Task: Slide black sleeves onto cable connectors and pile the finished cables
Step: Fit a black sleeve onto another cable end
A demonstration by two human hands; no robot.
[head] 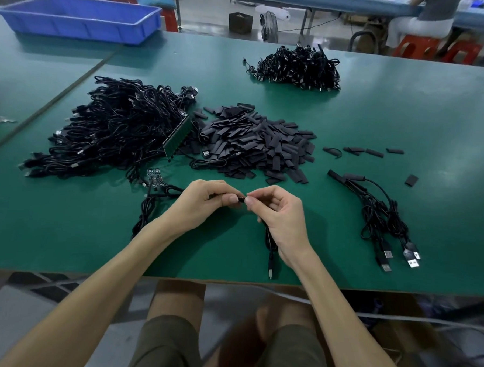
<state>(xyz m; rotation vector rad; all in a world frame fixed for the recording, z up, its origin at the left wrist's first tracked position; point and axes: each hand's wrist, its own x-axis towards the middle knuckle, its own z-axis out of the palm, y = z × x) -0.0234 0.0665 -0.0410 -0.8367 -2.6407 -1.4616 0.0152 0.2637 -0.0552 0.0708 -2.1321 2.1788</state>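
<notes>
Meeting fingertip to fingertip just above the near edge of the table (406, 130), the two hands pinch a small black piece between them. The left hand (203, 202) is closed on it from the left, thumb and forefinger clamped; the right hand (278, 213) is closed on it from the right, with a cable (269, 249) trailing down from its palm toward the table edge. That small piece, the sleeve (242, 199), lies with its long axis running left to right, straight along the line between the hands. Whether the connector is already inside it cannot be told; the fingers cover the joint.

So the coming push likely runs sideways along that axis, one hand feeding, the other bracing. The small group of cables (379, 215) lies to the right, nearer the right hand, which looks better placed to set this cable down. The heap of loose sleeves (254, 144) sits straight ahead, with the big tangle of cables (112, 126) to its left, nearer the left hand.
</notes>
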